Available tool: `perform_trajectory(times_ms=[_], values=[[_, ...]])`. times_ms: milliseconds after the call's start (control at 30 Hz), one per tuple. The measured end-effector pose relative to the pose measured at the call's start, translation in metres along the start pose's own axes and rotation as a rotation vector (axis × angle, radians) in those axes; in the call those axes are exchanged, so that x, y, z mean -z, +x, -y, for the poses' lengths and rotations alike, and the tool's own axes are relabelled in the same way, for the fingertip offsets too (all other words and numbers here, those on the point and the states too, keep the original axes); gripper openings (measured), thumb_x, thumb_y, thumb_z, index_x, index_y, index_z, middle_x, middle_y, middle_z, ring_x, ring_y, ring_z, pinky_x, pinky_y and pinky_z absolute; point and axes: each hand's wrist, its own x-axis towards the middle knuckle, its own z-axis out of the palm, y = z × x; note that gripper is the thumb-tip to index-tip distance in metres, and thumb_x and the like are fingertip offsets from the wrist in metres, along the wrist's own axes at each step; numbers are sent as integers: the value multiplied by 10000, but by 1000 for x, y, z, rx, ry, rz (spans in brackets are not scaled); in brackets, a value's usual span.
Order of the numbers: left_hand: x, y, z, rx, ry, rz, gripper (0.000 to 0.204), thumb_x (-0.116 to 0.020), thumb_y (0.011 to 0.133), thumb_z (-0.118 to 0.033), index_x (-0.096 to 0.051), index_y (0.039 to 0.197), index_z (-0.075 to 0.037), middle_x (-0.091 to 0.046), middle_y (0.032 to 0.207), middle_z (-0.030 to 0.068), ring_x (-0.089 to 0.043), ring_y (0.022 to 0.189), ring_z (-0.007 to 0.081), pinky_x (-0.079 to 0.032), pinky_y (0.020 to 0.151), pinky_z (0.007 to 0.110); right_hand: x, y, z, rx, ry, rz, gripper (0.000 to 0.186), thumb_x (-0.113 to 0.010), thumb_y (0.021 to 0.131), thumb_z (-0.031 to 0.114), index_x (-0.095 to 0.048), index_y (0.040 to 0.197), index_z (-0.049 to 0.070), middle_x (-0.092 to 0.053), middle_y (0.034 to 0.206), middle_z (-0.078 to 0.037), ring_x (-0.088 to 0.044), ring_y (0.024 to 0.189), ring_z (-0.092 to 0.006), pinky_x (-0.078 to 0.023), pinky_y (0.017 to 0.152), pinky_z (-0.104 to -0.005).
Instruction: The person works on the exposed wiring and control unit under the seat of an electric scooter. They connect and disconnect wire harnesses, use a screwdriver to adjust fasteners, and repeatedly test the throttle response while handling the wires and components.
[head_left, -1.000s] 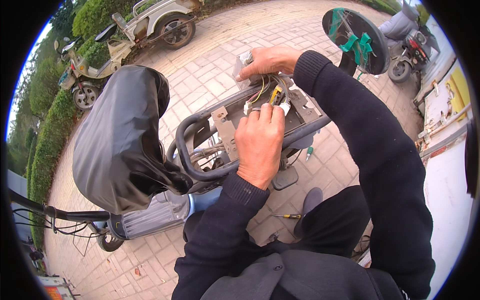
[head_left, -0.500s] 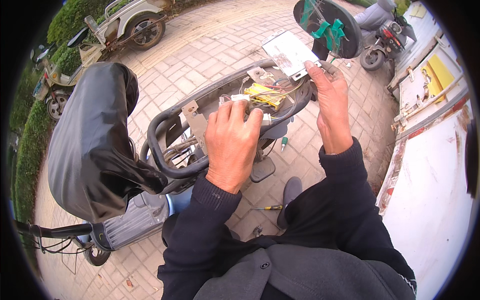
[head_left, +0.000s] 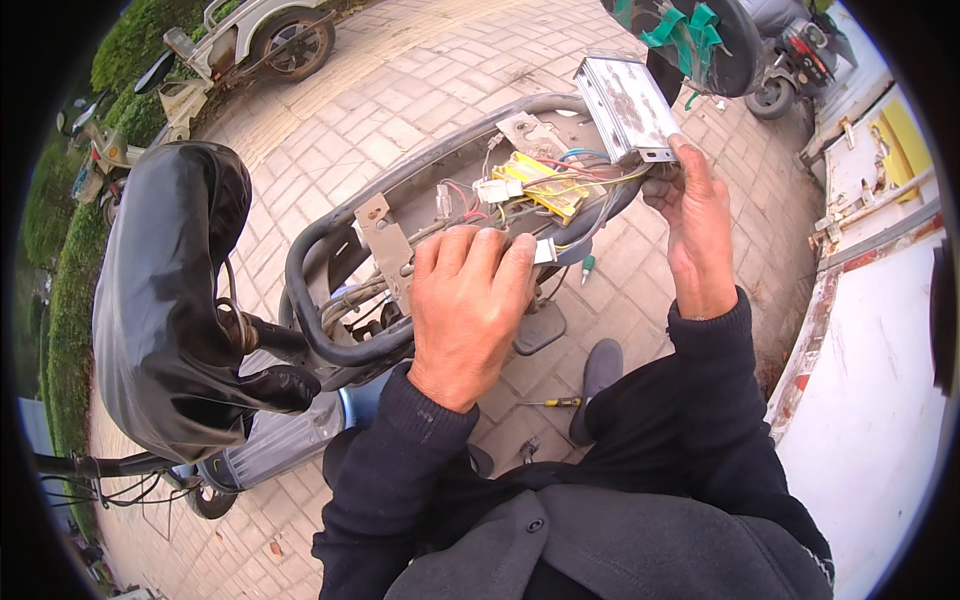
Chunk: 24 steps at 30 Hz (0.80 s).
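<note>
My right hand (head_left: 697, 225) grips the lower corner of a silver metal controller box (head_left: 630, 103), thumb on top. The box is held tilted over the right end of an electric scooter's open frame, and several coloured wires run toward it. My left hand (head_left: 468, 315) lies over the near black frame rail (head_left: 350, 347), its fingers bent and close together; what they hold, if anything, is hidden. Right beside its fingertips is a white plug (head_left: 545, 251). Another white connector (head_left: 498, 190) and a yellow wire-wrapped part (head_left: 545, 188) lie among the wires inside the frame.
A black covered seat (head_left: 170, 300) stands tipped up at left. On the paving are a green-handled screwdriver (head_left: 588, 266) and a yellow-handled one (head_left: 560, 402) near my shoe. A black round part with green tape (head_left: 690, 40) rises behind the box. A white panel (head_left: 870, 400) borders the right.
The controller box has tilted, now showing its side, and shifted right with my right hand. My left hand has drawn back toward me from the white connector, which now shows uncovered.
</note>
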Motion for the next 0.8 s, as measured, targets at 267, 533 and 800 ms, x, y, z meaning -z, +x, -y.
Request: perform_trajectory(times_ms=[267, 533, 800], values=[[21, 19, 11, 218, -279, -49, 261, -807, 834, -87, -695, 1054, -5, -649, 1016, 141, -622, 949, 337, -505, 818, 413, 4, -3, -7, 111, -64, -62, 461, -752, 941, 417, -653, 1104, -3, -659, 989, -32, -570, 886, -101, -452, 786, -286], [13, 50, 36, 339, -354, 198, 279, -768, 875, -179, -712, 1099, -21, -670, 1038, 157, -610, 1044, 351, -483, 911, 429, 1, 0, -14, 108, -41, -59, 524, -669, 970, 495, -648, 1206, 27, -676, 1086, -24, -580, 1006, -118, -421, 925, -335], [8, 48, 39, 216, -257, 112, 260, -785, 849, -157, -726, 1063, -21, -689, 1020, 133, -615, 1017, 325, -485, 890, 420, 6, 2, -7, 264, -171, -4, 425, -696, 1002, 317, -594, 1202, -45, -660, 1109, -122, -596, 1016, -138, -481, 913, -310]])
